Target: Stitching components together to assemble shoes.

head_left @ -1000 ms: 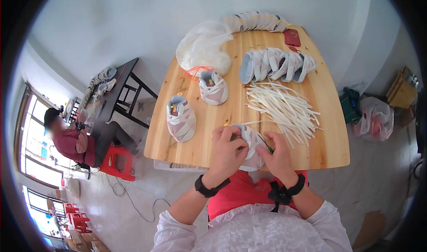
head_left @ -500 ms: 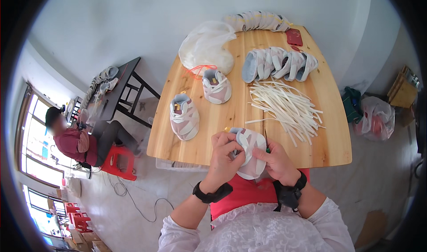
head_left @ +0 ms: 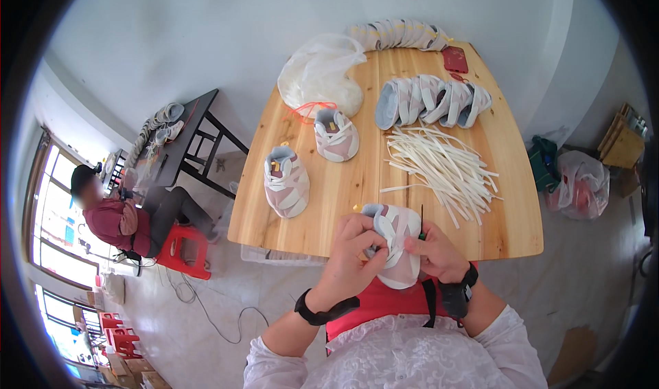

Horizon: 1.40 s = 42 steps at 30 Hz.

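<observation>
Both hands (head_left: pixel 391 248) grasping 1 small shoe (head_left: pixel 397 241), clear plastic bag (head_left: pixel 319 73) of white material on table (head_left: pixel 508 210)

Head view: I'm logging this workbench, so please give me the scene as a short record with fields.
Held item: small pink-and-white shoe, over the table's near edge
Left hand: grips the shoe's left side
Right hand: on its right side, pinching a thin dark tool
Table: wooden
On table: two finished shoes, white laces, row of shoe uppers, plastic bag
</observation>
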### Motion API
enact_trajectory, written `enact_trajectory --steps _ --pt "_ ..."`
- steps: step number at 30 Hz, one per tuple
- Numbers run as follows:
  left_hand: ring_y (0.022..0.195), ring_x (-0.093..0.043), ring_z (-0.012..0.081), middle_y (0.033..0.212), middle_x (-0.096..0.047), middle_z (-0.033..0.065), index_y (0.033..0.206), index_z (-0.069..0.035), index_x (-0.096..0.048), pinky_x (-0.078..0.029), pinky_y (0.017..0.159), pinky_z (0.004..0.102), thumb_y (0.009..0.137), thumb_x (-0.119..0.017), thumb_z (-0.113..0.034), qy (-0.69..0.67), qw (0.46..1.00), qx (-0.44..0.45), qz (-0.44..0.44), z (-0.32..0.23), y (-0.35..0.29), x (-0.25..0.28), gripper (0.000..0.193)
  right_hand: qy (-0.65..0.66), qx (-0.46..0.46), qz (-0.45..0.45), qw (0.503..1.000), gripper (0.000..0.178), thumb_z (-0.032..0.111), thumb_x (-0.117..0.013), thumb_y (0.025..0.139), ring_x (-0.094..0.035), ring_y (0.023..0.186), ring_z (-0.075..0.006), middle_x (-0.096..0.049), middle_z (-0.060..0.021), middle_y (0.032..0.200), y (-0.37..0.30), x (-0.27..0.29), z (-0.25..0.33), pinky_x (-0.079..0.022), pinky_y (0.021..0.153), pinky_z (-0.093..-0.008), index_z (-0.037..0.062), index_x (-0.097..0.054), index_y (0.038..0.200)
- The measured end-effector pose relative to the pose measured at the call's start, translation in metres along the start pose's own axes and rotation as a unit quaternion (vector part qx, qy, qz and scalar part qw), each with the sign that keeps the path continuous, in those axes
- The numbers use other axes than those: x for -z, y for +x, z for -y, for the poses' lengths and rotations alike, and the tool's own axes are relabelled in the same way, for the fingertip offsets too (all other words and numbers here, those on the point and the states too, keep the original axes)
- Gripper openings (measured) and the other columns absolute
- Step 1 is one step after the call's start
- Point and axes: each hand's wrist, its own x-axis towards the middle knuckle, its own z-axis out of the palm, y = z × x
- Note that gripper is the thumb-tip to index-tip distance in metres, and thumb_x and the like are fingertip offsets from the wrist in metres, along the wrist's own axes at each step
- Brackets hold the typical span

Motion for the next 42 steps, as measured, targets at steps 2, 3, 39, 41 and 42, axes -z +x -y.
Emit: enact_trajectory --steps 2,3,39,41,42 --pt "0.105 -0.047 0.0308 0.102 -0.055 0.0085 0.084 -0.004 -0.065 -0.039 0.090 0.0408 0.071 -0.068 0.002 -0.036 0.998 -0.010 0.046 0.003 0.003 0.006 0.015 0.019 0.005 0.016 1.000 0.050 0.010 -0.067 0.089 -0.059 0.110 -0.0191 -0.058 -0.0097 0.124 0.000 0.002 0.002 -0.049 0.095 -0.0350 -0.0003 -0.046 0.133" --pt "0.106 -0.048 0.0312 0.106 -0.056 0.0091 0.089 -0.006 -0.066 -0.041 0.090 0.0409 0.071 -0.068 0.002 -0.088 0.996 0.018 0.023 0.010 0.003 0.009 0.020 0.013 0.009 0.022 1.000 0.051 0.011 -0.067 0.089 -0.059 0.110 -0.0193 -0.058 -0.0098 0.125 0.000 0.002 0.006 -0.049 0.096 -0.0352 -0.0002 -0.045 0.133" --pt "0.086 -0.054 0.0272 0.088 -0.063 0.0078 0.092 -0.007 -0.067 -0.045 0.075 0.0354 0.076 -0.068 -0.001 0.068 0.995 -0.016 0.077 0.045 0.024 0.024 0.017 -0.653 0.270 -0.217 0.673 0.023 0.018 -0.070 0.079 -0.062 0.080 -0.0326 -0.061 -0.0141 0.084 0.035 -0.016 0.015 -0.049 0.067 -0.0401 0.0034 -0.059 0.094" --pt "0.083 -0.054 0.0259 0.084 -0.064 0.0072 0.092 -0.007 -0.069 -0.045 0.072 0.0348 0.078 -0.068 -0.004 0.091 0.993 0.010 0.078 0.041 0.031 0.019 0.014 -0.645 0.295 -0.197 0.677 0.022 0.020 -0.070 0.081 -0.062 0.076 -0.0335 -0.061 -0.0135 0.082 0.043 -0.023 0.016 -0.049 0.064 -0.0408 0.0037 -0.059 0.092" --pt "0.080 -0.054 0.0252 0.081 -0.064 0.0066 0.090 -0.007 -0.070 -0.045 0.070 0.0351 0.078 -0.068 -0.008 0.092 0.992 0.024 0.081 0.039 0.034 0.015 0.012 -0.654 0.246 -0.194 0.688 0.021 0.019 -0.070 0.080 -0.062 0.072 -0.0332 -0.062 -0.0133 0.079 0.048 -0.023 0.015 -0.049 0.062 -0.0405 0.0035 -0.060 0.091"
